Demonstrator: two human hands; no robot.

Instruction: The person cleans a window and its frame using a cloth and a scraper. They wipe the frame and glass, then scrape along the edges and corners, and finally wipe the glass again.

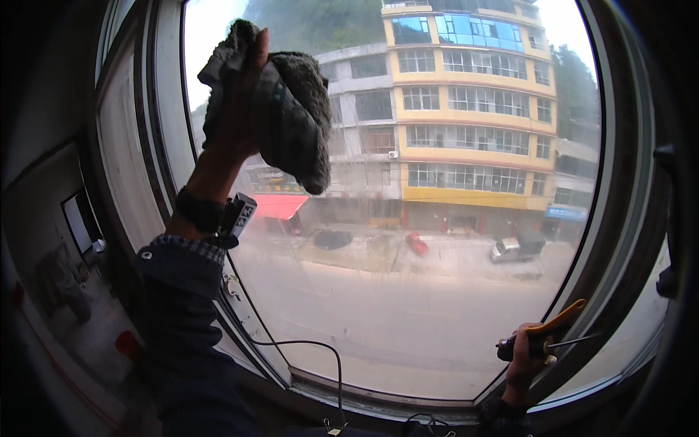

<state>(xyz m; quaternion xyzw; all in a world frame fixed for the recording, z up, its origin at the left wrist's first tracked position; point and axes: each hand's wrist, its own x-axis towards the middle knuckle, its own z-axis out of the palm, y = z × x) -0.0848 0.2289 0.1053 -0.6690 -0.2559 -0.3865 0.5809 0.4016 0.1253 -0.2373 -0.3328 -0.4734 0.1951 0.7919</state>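
My left hand (pixel 239 125) is raised at the upper left of the window, closed on a bunched grey cloth (pixel 297 116). The cloth hangs over the hand in thick folds, in front of the large glass pane (pixel 408 313), and hides most of my fingers. Whether it touches the glass is hard to tell. Low on the right, my right hand (pixel 520 362) is wrapped round a screwdriver (pixel 579 340) with a dark handle and a thin metal shaft. The same hand holds a tool with a yellow-orange handle (pixel 562 317); its working end cannot be made out.
A pale window frame (pixel 169 109) surrounds the hazy pane. On my left wrist sits a dark band with a small device (pixel 240 215); a black cable (pixel 340 364) loops near the sill. A dim room with a red bucket-like object (pixel 129 345) lies left. Buildings and vehicles show outside.
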